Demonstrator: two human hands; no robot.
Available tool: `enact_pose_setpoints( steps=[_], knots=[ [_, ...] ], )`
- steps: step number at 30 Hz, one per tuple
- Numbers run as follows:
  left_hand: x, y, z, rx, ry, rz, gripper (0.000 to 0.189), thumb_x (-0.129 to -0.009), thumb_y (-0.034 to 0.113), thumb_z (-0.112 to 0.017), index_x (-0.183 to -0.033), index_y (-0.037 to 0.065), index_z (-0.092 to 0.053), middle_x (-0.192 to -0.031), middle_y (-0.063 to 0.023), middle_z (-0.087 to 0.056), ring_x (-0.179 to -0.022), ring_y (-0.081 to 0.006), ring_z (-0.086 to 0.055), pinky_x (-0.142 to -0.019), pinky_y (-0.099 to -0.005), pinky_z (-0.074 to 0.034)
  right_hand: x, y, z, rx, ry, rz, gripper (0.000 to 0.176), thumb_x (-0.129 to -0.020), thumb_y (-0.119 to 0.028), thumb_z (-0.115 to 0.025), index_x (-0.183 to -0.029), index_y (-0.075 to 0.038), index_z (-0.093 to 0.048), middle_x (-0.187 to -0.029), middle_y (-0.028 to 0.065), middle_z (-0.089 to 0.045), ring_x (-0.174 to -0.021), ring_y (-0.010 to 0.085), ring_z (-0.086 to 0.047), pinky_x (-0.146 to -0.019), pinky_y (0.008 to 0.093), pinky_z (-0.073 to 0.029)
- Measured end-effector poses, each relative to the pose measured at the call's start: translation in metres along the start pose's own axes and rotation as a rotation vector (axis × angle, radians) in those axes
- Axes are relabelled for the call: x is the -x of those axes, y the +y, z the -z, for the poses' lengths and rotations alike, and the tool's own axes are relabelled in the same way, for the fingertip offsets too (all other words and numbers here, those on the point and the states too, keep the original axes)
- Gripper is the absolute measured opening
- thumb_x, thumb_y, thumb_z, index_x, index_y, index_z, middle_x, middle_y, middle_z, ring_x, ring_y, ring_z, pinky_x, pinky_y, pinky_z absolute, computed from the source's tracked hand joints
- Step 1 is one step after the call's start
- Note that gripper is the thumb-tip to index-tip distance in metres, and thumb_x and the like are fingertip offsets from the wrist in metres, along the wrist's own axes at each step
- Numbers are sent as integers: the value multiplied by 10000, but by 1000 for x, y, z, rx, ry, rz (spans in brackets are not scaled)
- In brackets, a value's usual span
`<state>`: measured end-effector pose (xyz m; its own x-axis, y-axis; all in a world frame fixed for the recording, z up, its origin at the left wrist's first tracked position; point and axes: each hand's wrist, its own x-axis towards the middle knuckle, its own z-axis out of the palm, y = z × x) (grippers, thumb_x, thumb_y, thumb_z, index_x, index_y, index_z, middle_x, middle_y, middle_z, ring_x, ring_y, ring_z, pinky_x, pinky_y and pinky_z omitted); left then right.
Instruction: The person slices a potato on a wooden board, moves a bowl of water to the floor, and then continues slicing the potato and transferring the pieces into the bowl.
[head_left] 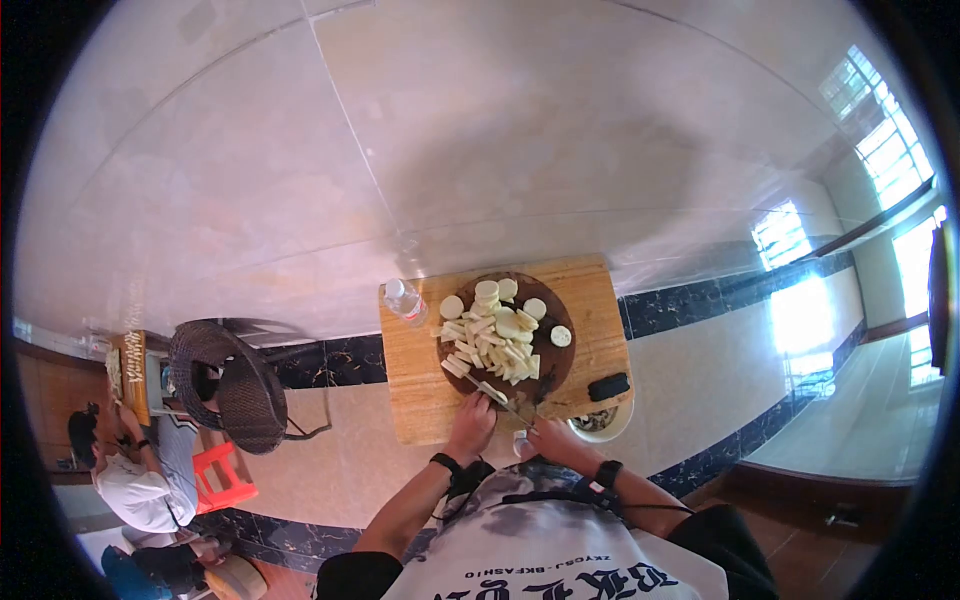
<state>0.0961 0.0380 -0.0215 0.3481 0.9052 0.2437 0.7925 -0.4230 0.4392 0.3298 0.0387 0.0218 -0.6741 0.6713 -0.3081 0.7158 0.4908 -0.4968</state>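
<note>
A round, dark wooden cutting board (pixel 560 375) lies on the table, bearing a heap of pale vegetable strips (pixel 490 345) and several round slices (pixel 535 308). Held in my right hand (pixel 560 442), a knife (pixel 516 412) points to the upper left, its blade over the board's near edge. My left hand (pixel 470 428) is closed at that edge, its fingertips against a pale vegetable slice (pixel 492 392) beside the blade. Its fingers partly cover what they press on.
A clear plastic bottle (pixel 405 300) stands at the wooden table's (pixel 410 390) back left. A black object (pixel 608 387) lies at the right, above a white bowl (pixel 605 425). Further left are a wicker chair (pixel 250 400), a red stool (pixel 222 480) and another person (pixel 145 490) working at a board.
</note>
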Motion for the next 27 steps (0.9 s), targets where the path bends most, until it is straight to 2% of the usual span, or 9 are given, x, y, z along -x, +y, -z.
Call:
enact_pose_setpoints(
  steps=[5,9,12,15,18,21,24,27],
  knots=[
    [3,-1,-6,25,21,14,198,-780,104,-588,-877,-41,-680,-1162,-204,-612,-1176,-364,-559,-988,-440,-495,9,6,-10,-124,81,-76,211,-911,-197,-591,-886,3,-651,-949,213,-607,-803,424,-672,-728,527,-565],
    [3,-1,-5,27,1,18,230,-798,106,-583,-949,-44,-672,-1142,-198,-611,-1166,-366,-557,-1011,-438,-477,18,10,-10,-250,159,-172,288,-949,-247,-581,-990,35,-623,-869,295,-627,-868,524,-614,-756,596,-481],
    [0,-4,-6,36,-19,-6,250,-806,103,-576,-986,-45,-667,-1129,-195,-610,-1154,-363,-560,-1019,-431,-471,18,12,-8,-355,141,-346,299,-947,-248,-582,-1001,44,-617,-869,296,-625,-873,517,-619,-760,590,-480],
    [-3,-5,-3,38,-9,-19,252,-807,100,-573,-992,-40,-670,-1104,-188,-612,-1137,-354,-564,-1010,-420,-478,17,6,-4,-418,237,-245,314,-949,-257,-584,-1009,49,-620,-890,298,-634,-876,517,-620,-764,580,-485],
    [-2,-6,-6,-11,-26,-26,250,-809,101,-575,-995,-34,-674,-1070,-172,-612,-1108,-338,-569,-987,-407,-489,21,-17,13,-410,190,-287,331,-945,-270,-588,-1013,52,-621,-913,303,-647,-881,517,-625,-767,570,-501],
    [0,-4,-1,-40,-10,-32,246,-815,104,-583,-999,-29,-677,-1041,-152,-609,-1078,-324,-572,-954,-401,-502,24,-17,10,-335,69,-193,349,-938,-283,-591,-1012,57,-620,-921,316,-663,-879,525,-634,-774,568,-511],
    [3,0,6,-7,-37,14,230,-836,103,-585,-1002,-27,-677,-1040,-141,-603,-1068,-315,-574,-930,-403,-511,24,-23,7,-437,141,-282,294,-953,-251,-568,-926,42,-559,-837,330,-634,-785,547,-620,-715,622,-492],
    [4,2,6,-7,-32,31,218,-856,103,-582,-1004,-26,-677,-1054,-137,-600,-1074,-310,-574,-922,-404,-515,25,-19,7,-411,28,-371,369,-942,-307,-586,-999,57,-616,-909,334,-672,-859,529,-649,-769,583,-507]
  ],
)
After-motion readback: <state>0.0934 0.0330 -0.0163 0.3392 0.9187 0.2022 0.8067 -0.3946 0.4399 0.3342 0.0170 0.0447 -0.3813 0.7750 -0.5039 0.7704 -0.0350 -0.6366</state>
